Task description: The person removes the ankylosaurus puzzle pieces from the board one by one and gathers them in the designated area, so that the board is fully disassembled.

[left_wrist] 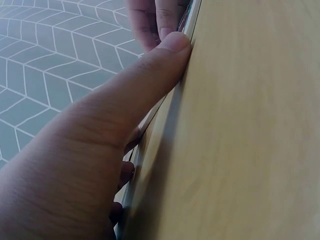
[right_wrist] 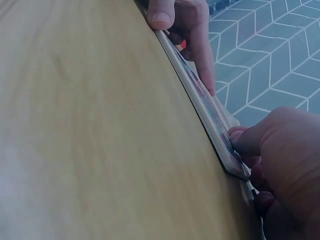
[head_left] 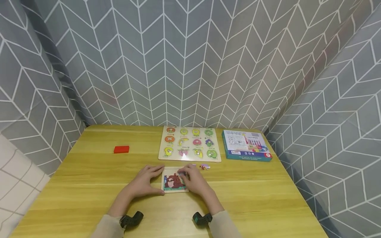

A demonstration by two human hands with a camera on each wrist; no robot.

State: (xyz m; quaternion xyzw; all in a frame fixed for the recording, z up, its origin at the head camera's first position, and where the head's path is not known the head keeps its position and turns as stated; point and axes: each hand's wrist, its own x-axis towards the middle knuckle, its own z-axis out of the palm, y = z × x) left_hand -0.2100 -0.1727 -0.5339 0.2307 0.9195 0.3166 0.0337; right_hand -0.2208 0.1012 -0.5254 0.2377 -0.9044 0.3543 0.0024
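Note:
A small wooden-framed jigsaw puzzle (head_left: 171, 182) with a picture of a red-haired figure lies flat on the table between the hands. My left hand (head_left: 145, 181) holds its left side, thumb at the lower edge and index finger at the upper corner. Over the puzzle's right part, my right hand (head_left: 192, 179) is bent, thumb and fingertips together at the surface; they pinch a small puzzle piece, mostly hidden by the fingers. Loose purple-and-red puzzle pieces (head_left: 204, 167) lie just beyond the right hand. Both hands meet the puzzle's frame (right_wrist: 200, 107) in the right wrist view.
Behind the puzzle lies a wooden fruit peg board (head_left: 189, 144). A boxed set (head_left: 247, 145) sits to its right. A red block (head_left: 121, 149) rests at the left on the wooden table (head_left: 89, 185). Patterned curtains (head_left: 178, 66) stand around the back and sides.

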